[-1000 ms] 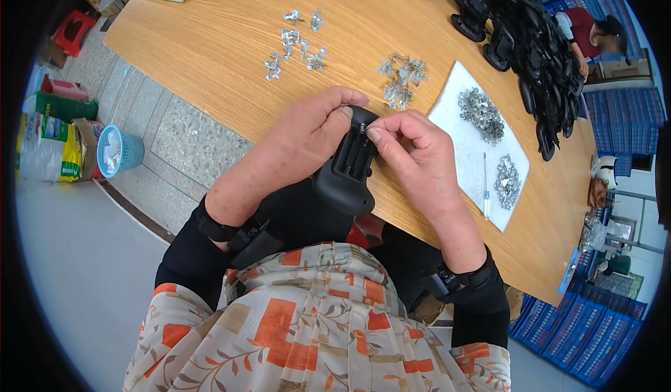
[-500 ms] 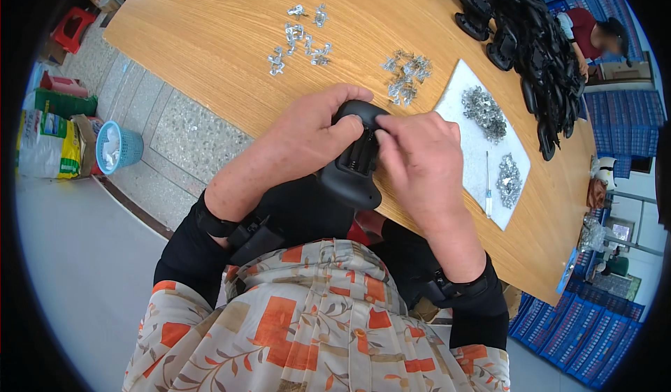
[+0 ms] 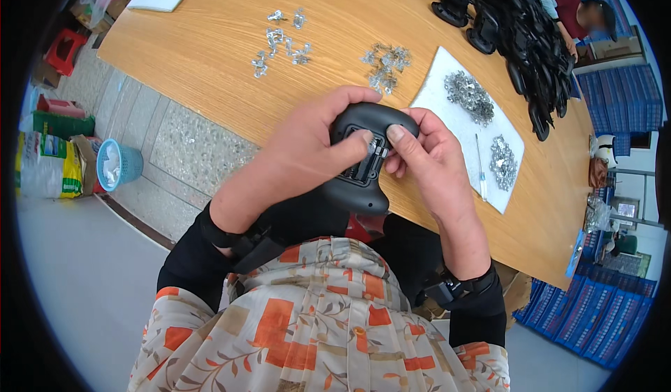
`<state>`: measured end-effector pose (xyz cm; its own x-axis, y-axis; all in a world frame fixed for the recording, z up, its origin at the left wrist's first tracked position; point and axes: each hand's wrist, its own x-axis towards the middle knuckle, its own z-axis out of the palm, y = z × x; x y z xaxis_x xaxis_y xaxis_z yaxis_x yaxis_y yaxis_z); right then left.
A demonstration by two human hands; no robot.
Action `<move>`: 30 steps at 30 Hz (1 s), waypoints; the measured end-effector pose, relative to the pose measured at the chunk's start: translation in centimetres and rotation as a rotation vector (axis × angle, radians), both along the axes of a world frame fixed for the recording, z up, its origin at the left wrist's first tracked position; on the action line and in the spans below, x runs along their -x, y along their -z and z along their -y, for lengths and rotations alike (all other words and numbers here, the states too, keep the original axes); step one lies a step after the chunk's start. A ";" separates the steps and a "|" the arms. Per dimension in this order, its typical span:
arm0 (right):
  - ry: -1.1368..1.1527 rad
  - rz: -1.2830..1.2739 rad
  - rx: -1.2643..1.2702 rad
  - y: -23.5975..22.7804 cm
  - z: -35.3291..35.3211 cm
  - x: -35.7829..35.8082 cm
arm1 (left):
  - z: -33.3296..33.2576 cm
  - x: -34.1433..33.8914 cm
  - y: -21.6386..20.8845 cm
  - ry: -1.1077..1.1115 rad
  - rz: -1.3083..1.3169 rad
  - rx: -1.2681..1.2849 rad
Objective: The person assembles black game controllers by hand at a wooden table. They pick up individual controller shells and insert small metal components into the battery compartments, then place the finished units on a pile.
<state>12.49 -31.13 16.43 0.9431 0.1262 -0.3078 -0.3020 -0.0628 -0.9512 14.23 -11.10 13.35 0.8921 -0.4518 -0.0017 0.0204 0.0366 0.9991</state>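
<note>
A black game controller (image 3: 369, 200) is held back side up above the table's near edge, its battery compartment uncovered. My left hand (image 3: 300, 140) wraps its left side, with the thumb over the compartment. My right hand (image 3: 437, 158) grips the right side, thumb on the shell and fingers curled beneath. Shiny metal contacts (image 3: 378, 150) show in the compartment beside my left thumb, which partly hides them. Beyond my hands lie loose metal clips (image 3: 282, 41) and a second cluster of clips (image 3: 386, 65).
A white foam sheet (image 3: 437, 81) at right bears a heap of small metal parts (image 3: 470, 97), another heap (image 3: 502, 163) and a screwdriver (image 3: 480, 165). Many black controller shells (image 3: 524, 56) are piled at the far right, near another person (image 3: 570, 15). A blue bin (image 3: 129, 165) stands on the floor at left.
My right hand has gone from pinching at the compartment's upper edge to gripping the controller's right side. Metal contacts now show in the compartment. The whole view has shifted slightly.
</note>
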 end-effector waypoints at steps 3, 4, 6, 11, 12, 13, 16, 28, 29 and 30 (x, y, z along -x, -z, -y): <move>0.038 0.036 0.014 -0.1 0.1 0.8 | 0.1 0.2 -0.9 -0.018 0.356 -0.297; 0.038 0.039 0.018 -0.2 0.2 0.9 | 0.1 0.2 -0.4 0.004 0.242 -0.192; 0.042 0.045 0.028 -0.3 0.4 1.2 | 0.2 0.3 0.3 0.049 0.013 0.019; 0.053 0.056 0.026 0.1 0.9 1.5 | 0.9 0.6 0.4 -0.011 0.296 -0.189; 0.058 0.062 0.030 0.1 0.9 1.6 | 1.1 0.7 0.4 -0.038 0.454 -0.288; 0.065 0.072 0.033 0.1 0.9 1.7 | 1.3 0.9 0.1 -0.046 0.453 -0.346; 0.079 0.097 0.036 0.2 0.9 1.9 | 2.0 1.6 -0.8 -0.070 0.441 -0.451; 0.085 0.116 0.081 0.2 1.3 2.1 | 2.9 2.1 -0.7 -0.070 0.393 -0.447; 0.092 0.125 0.079 0.1 1.4 2.2 | 3.0 2.2 -0.9 -0.068 0.389 -0.452; 0.095 0.134 0.075 0.1 1.4 2.2 | 3.0 2.3 -1.0 -0.068 0.383 -0.458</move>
<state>10.33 -32.50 16.31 0.9828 0.0156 -0.1839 -0.1810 -0.1123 -0.9771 11.94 -14.08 14.33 0.8946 -0.4228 0.1445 -0.3315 -0.4111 0.8492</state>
